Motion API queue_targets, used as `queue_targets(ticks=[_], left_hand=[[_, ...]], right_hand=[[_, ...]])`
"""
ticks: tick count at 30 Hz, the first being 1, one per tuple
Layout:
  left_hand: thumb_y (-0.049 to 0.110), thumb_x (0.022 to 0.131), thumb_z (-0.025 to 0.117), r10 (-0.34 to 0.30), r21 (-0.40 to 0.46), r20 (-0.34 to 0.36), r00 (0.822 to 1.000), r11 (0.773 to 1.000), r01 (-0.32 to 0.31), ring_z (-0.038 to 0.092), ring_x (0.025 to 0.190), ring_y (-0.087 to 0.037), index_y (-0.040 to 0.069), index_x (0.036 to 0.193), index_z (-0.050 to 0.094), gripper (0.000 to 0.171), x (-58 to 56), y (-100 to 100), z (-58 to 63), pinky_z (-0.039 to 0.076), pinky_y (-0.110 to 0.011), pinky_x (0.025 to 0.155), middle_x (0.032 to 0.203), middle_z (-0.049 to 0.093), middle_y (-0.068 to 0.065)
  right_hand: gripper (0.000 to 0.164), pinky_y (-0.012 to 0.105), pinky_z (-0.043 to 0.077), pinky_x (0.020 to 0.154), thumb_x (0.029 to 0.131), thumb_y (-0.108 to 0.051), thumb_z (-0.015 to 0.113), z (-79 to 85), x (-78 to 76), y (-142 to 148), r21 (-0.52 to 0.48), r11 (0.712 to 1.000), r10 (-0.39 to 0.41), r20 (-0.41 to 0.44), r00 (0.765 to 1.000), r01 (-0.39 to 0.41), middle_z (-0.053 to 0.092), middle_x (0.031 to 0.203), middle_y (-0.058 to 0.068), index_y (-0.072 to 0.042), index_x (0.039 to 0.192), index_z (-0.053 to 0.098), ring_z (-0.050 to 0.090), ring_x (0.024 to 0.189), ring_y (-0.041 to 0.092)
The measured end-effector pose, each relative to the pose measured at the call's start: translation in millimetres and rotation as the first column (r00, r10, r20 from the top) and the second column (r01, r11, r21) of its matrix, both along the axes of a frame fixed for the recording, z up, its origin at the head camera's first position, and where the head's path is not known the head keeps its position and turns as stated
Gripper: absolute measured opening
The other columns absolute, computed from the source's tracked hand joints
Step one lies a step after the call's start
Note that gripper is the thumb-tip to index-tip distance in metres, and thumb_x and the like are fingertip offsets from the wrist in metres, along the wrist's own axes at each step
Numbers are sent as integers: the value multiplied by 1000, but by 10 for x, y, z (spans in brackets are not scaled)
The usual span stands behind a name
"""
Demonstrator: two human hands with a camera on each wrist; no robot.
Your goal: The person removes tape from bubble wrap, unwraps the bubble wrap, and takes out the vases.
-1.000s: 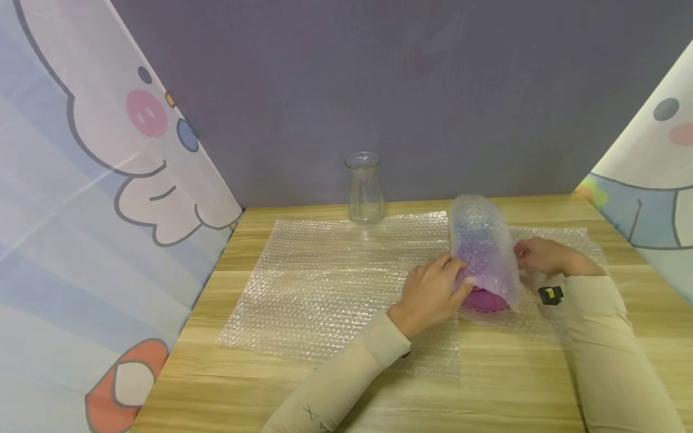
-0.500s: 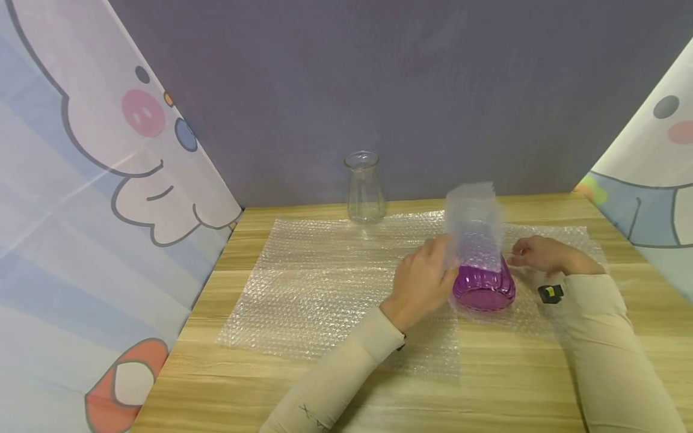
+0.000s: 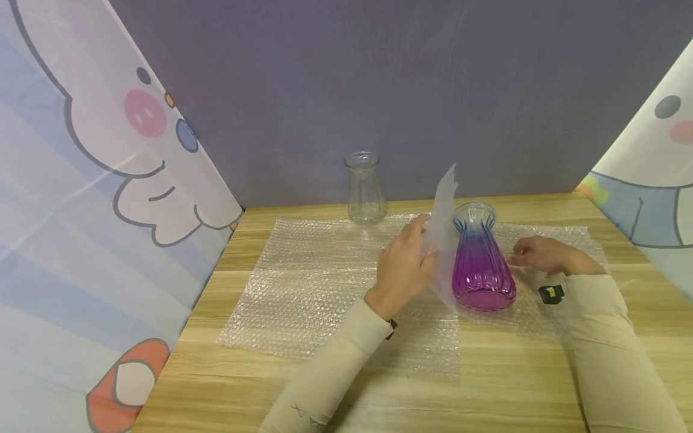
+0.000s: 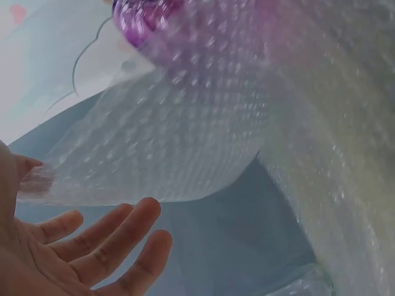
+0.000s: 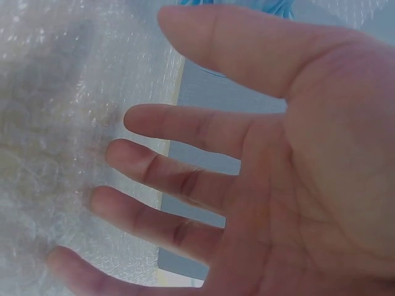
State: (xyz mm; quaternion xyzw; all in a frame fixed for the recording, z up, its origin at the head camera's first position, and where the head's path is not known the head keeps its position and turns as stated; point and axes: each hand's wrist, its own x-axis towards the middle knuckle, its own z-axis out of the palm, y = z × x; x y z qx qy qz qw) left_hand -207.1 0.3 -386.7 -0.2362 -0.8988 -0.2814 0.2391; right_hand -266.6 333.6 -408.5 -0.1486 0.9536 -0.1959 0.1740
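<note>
A ribbed glass vase (image 3: 483, 270), blue at the neck and purple below, lies on its side on bubble wrap, its base toward me. On its left a flap of bubble wrap (image 3: 445, 231) stands up, lifted away from the glass. My left hand (image 3: 403, 264) is at this flap; in the left wrist view its fingers (image 4: 117, 237) are spread and the thumb shows through the wrap. At the vase's right side is my right hand (image 3: 544, 255), low over the wrap. The right wrist view shows its fingers (image 5: 179, 179) extended, with nothing in the palm.
A clear glass vase (image 3: 366, 195) stands upright at the back, by the grey wall (image 3: 346, 90). A wide sheet of bubble wrap (image 3: 325, 288) covers the left and middle of the wooden table (image 3: 260, 391). More bubble wrap (image 3: 563, 237) lies under and right of the coloured vase.
The bubble wrap that covered the coloured vase has come off it toward the left, along with my left hand, and the vase is now uncovered. My right hand has barely moved.
</note>
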Motion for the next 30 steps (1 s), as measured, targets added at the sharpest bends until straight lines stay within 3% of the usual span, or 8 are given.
queue_targets(ticks=[8, 10, 15, 22, 26, 30], left_hand=[[26, 104, 50, 34, 77, 14, 999, 996, -35, 69, 71, -16, 12, 146, 50, 44, -64, -151, 112, 56, -31, 59, 110, 75, -5], [24, 103, 50, 43, 85, 12, 999, 995, -44, 70, 74, -16, 12, 145, 52, 44, -81, -187, 132, 57, -33, 61, 106, 75, -4], [17, 100, 53, 65, 99, 0, 998, 993, -64, 61, 57, -14, 12, 145, 54, 45, -109, -272, 173, 52, -32, 53, 100, 76, -7], [8, 96, 54, 79, 124, 16, 997, 989, -80, 64, 63, -15, 16, 143, 57, 48, -133, -389, 230, 52, -32, 53, 106, 77, -7], [3, 94, 54, 86, 95, 40, 995, 991, -90, 52, 54, -10, 16, 137, 63, 46, -168, -466, 254, 41, -26, 46, 91, 75, -5], [5, 97, 53, 93, 47, 140, 986, 994, -101, 35, 45, -7, 14, 128, 70, 36, -199, -535, 278, 28, -23, 41, 64, 55, 1]], right_hand=[[52, 43, 62, 60, 102, -27, 57, 8, 5, 9, 2, 1000, -24, 19, 1000, 24, 58, 117, 43, 19, 124, 51, 66, 94, 43], [52, 43, 62, 61, 102, -27, 57, 7, 2, 13, 9, 1000, -23, 18, 1000, 23, 58, 117, 43, 19, 124, 51, 66, 94, 42], [53, 43, 62, 62, 103, -28, 57, 1, -7, 19, 17, 1000, -21, 20, 1000, 21, 56, 119, 44, 20, 124, 51, 66, 94, 44], [56, 43, 62, 62, 102, -30, 57, -21, -29, 45, -9, 1000, -30, 29, 999, 30, 55, 122, 45, 19, 127, 49, 66, 95, 44], [57, 42, 61, 61, 102, -31, 58, -31, -36, 54, -18, 999, -32, 33, 999, 33, 55, 121, 45, 20, 127, 49, 67, 94, 42], [56, 42, 61, 61, 102, -31, 58, -34, -33, 56, -19, 999, -36, 34, 999, 37, 56, 121, 45, 19, 128, 49, 67, 94, 41]])
